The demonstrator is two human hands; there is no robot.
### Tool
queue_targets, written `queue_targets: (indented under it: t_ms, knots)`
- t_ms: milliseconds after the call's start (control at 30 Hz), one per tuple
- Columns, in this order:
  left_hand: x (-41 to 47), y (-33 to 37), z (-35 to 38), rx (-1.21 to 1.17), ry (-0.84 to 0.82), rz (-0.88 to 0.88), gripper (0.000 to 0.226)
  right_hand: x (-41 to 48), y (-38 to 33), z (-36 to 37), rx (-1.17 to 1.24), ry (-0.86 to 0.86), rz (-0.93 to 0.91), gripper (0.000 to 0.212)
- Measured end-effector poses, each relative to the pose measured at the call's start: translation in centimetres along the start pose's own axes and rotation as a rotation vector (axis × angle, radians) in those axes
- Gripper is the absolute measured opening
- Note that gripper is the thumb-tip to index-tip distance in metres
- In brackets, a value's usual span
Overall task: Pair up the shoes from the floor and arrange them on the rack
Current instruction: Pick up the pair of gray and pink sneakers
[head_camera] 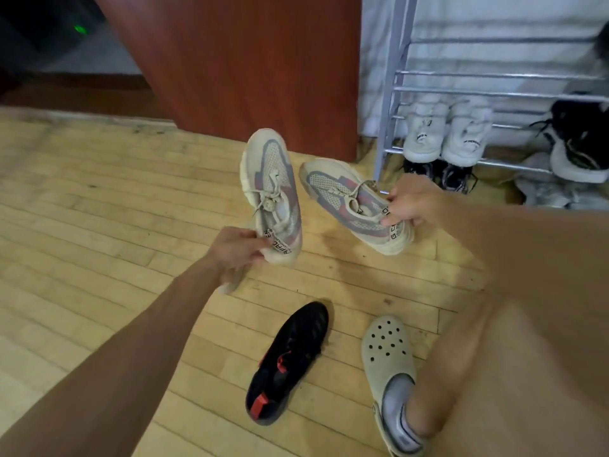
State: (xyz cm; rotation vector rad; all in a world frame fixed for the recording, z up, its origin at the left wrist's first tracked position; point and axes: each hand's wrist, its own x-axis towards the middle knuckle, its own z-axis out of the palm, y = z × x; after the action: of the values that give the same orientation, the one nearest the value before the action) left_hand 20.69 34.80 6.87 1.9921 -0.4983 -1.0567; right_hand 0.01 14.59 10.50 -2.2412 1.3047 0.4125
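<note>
I hold two matching cream sneakers with grey and red panels above the wooden floor. My left hand grips the heel of the left sneaker, whose toe points away from me. My right hand grips the heel collar of the right sneaker, which points up and left. The metal shoe rack stands at the upper right, just beyond my right hand. A black shoe with red accents lies on the floor below both hands.
On the rack sit a white pair, dark shoes on the tier beneath, and black-and-white sneakers at the right. A red-brown wooden panel stands left of the rack. My foot wears a beige clog.
</note>
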Motion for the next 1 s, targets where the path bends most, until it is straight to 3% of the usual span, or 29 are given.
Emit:
queue_targets:
  t_ms: [233,333,467,700,833,1000]
  knots:
    - [-1.0,8.6,4.1,0.13,-0.069,0.115,0.035,-4.5,7.1,-8.4,0.112,0.138,0.083,0.038]
    - [-0.9,11.2,7.6,0.156,-0.107,0.122,0.029,-6.0,10.9,-10.8,0.179,0.143,0.133,0.043]
    - [-0.8,15.3,12.4,0.12,-0.173,0.177,0.013,-7.4,15.1,-12.8,0.461,0.203,0.217,0.043]
    - [2.7,22.0,18.2,0.078,-0.205,0.2,0.029,-4.6,18.6,-14.6,0.953,0.273,0.251,0.007]
    - [5.8,25.9,20.1,0.093,-0.184,0.219,0.03,-0.3,19.1,-16.3,1.099,0.321,0.209,0.022]
    - [10.7,29.6,22.6,0.1,-0.137,0.265,0.029,5.9,19.9,-18.3,1.106,0.389,0.22,0.039]
